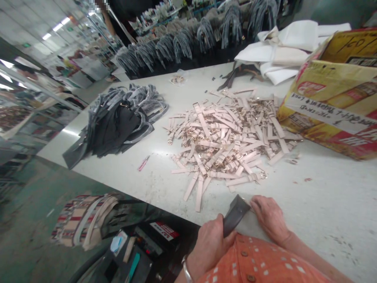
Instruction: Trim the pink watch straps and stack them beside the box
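My left hand (210, 239) is closed round a dark grey strap-like piece (235, 214), held up at the table's front edge close to my body. The piece is bent, with its broad end pointing away from me. Beside that end is my right hand (271, 218), its fingers curled and pressed together. A small pale bit shows at its fingertips, too small to name. Just beyond both hands lies a big heap of pale pink straps (220, 137) with gold-coloured buckles.
Dark bag parts with wrapped handles (123, 118) are piled at the table's left. A small pink-handled tool (143, 163) lies nearer. A yellow carton (332, 94) and white sheets (282, 47) occupy the right. Below the left edge are a black machine (147, 243) and striped fabric pieces (85, 220).
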A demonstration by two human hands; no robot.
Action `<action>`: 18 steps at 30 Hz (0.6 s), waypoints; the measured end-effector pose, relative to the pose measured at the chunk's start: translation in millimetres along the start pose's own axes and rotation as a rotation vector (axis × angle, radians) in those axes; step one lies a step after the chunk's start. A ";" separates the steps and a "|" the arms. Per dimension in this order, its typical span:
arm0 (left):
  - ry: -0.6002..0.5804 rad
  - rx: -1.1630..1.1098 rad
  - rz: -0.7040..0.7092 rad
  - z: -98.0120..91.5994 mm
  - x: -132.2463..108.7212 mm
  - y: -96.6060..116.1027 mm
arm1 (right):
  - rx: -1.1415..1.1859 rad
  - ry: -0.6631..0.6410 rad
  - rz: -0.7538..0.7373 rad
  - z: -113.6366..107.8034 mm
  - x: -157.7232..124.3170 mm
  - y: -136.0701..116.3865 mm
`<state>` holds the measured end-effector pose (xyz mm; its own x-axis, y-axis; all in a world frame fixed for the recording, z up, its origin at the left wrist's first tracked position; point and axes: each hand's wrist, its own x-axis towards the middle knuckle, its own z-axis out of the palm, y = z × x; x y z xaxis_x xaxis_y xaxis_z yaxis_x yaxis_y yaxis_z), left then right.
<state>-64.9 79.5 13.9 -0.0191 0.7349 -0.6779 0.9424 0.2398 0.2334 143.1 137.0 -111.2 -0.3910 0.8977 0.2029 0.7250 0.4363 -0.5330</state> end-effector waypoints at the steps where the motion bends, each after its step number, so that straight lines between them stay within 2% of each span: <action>1: -0.001 -0.002 0.001 -1.0 0.3 1.4 | 0.001 -0.001 0.000 0.2 0.0 0.0; 7: 0.021 -0.012 -0.019 -7.3 2.9 8.0 | -0.003 -0.009 0.020 0.1 -0.1 -0.9; 13: 0.093 -0.025 -0.011 -4.9 13.7 12.8 | -0.003 0.005 0.029 1.4 -0.8 -0.6; 18: 0.139 0.034 -0.038 1.2 10.5 5.1 | -0.030 0.023 0.043 3.5 -0.8 0.7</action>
<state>-59.9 87.7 7.2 -0.0987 0.8073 -0.5818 0.9509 0.2488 0.1839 141.9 136.4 -114.6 -0.3463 0.9166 0.1999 0.7576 0.3989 -0.5166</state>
